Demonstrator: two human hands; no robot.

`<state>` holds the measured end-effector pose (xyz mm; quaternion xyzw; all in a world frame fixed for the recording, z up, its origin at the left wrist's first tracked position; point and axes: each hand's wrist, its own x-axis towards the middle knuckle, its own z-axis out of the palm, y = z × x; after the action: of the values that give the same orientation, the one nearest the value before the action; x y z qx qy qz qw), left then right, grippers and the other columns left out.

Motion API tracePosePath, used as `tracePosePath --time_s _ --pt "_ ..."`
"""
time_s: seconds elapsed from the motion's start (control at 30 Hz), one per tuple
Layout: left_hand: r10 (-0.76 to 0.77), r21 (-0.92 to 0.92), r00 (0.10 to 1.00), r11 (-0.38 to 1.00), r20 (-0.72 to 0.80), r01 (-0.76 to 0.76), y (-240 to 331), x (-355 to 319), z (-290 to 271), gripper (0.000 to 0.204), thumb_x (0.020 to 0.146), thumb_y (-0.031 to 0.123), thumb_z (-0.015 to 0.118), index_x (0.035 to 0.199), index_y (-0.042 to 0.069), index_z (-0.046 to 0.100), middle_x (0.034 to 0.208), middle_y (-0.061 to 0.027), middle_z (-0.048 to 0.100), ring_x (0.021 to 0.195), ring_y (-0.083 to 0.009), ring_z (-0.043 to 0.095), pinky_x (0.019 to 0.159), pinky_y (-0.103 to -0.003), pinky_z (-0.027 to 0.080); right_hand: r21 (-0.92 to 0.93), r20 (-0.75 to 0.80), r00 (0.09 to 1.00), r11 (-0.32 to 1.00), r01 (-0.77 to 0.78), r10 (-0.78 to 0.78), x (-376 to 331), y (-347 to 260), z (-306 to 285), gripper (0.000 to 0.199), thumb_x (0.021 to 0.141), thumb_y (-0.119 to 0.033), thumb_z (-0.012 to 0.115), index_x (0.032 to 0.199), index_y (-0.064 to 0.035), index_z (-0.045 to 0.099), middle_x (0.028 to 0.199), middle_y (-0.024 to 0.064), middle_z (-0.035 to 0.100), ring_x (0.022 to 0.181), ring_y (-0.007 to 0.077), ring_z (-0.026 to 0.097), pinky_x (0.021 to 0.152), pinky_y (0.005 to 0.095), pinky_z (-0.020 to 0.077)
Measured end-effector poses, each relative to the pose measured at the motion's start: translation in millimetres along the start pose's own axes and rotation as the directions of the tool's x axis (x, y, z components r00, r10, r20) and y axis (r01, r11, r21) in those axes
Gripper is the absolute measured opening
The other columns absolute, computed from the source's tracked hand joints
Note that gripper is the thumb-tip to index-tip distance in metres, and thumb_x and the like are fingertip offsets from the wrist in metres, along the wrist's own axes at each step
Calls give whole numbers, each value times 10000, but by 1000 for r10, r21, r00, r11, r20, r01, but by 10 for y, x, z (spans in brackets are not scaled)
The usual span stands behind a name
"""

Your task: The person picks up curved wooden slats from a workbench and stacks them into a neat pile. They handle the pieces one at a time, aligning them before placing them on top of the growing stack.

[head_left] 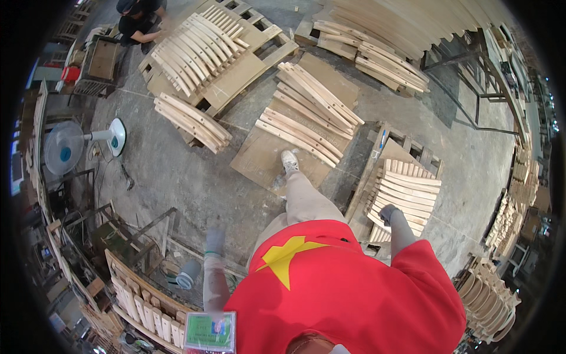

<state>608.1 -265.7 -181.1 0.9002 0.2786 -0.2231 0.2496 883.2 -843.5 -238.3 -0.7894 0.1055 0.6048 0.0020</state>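
Observation:
My right hand (387,214), in a grey glove, is at a stack of pale curved wooden slats (410,190) on a pallet (361,203) to my right. Its fingers look curled down around a slat; the fingertips are hidden beneath the hand. My left hand (214,241), also gloved in grey, hangs low at my left side over the floor. Motion smears its fingers, and nothing shows in it. Ahead of my foot, more curved wooden slats (303,137) lie in rows on a flat cardboard sheet (254,154).
A pedestal fan (65,148) stands at the left, with a metal frame (147,233) and a grey bucket (188,273) nearer me. Pallets of slats (197,50) lie ahead, where another person (138,23) bends over them. A metal rack (480,97) stands at the right.

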Motion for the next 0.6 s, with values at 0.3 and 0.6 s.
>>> tracePosePath --time_s 0.3,0.6 --pt "-435 -500 900 778 7 380 441 233 -548 437 873 194 525 1294 79 519 1043 -142 584 903 -245 569 796 -315 442 -800 -60 825 521 297 -562 952 -1295 -1192 135 708 -189 662 823 -130 697 871 130 685 860 318 665 692 402 539" --pt "-199 23 921 979 335 203 299 -532 -294 405 860 162 481 1246 61 553 1161 -195 591 954 -308 606 829 -341 460 -675 -30 565 434 597 -824 690 -2421 -1054 271 741 -287 622 872 -63 703 881 182 674 825 319 667 720 413 531"
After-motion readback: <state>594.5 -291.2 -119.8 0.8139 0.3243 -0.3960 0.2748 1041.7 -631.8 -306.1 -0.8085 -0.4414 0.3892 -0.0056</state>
